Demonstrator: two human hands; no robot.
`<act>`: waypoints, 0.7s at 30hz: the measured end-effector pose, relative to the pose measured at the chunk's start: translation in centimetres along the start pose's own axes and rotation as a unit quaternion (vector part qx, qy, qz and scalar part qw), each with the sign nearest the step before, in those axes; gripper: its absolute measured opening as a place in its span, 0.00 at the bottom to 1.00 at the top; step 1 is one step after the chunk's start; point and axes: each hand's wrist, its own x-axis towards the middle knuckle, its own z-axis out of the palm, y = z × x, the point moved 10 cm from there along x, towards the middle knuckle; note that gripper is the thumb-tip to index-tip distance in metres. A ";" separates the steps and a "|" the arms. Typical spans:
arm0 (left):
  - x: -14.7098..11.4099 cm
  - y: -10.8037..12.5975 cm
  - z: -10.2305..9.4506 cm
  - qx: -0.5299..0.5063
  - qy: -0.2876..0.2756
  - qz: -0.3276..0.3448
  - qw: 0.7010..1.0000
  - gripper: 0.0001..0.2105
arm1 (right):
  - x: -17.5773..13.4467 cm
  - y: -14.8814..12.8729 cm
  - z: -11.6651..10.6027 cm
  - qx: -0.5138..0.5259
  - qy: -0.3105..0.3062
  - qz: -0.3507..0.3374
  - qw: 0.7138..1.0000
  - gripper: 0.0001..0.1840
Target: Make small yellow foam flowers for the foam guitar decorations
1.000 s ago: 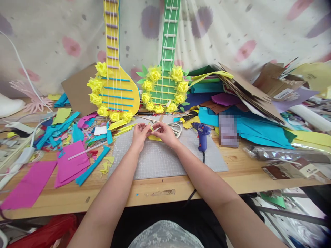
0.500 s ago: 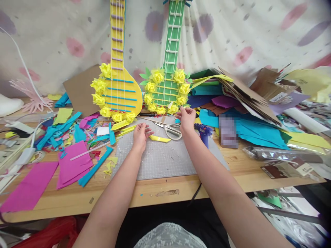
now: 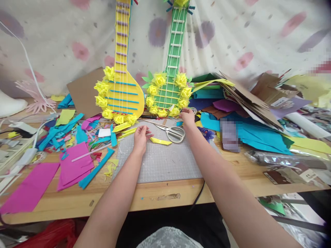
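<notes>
My left hand is over the grey cutting mat, fingers loosely curled and apart, nothing visible in them. Just right of it lies a folded yellow paper strip. Silver scissors rest on the mat between my hands. My right hand reaches to the lower right of a green paper guitar ringed with yellow paper flowers; its fingers are pinched together, and whatever they hold is hidden. A yellow paper lute with blue bars stands to the left.
Beside my right forearm is a blue glue gun, with a blurred-out box further right. Blue crepe paper and cardboard sheets pile up at the right. Magenta sheets and paper scraps cover the left of the table.
The view has tilted up slightly, so the whole scene sits a little lower. My right hand has shifted slightly to the right; my left hand stays almost in place.
</notes>
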 end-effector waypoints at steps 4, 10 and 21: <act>0.3 0.8 -0.2 0.064 -0.005 0.050 0.997 0.16 | -5.2 -1.4 3.2 -0.042 -0.165 0.002 0.985 0.07; -2.3 3.0 4.1 0.488 -0.156 0.264 0.818 0.09 | -10.6 -3.6 4.4 -0.216 -0.264 -0.100 0.935 0.06; -2.1 1.2 4.2 0.573 -0.193 0.225 0.764 0.04 | -13.8 -5.0 5.1 -0.208 -0.305 -0.244 0.897 0.10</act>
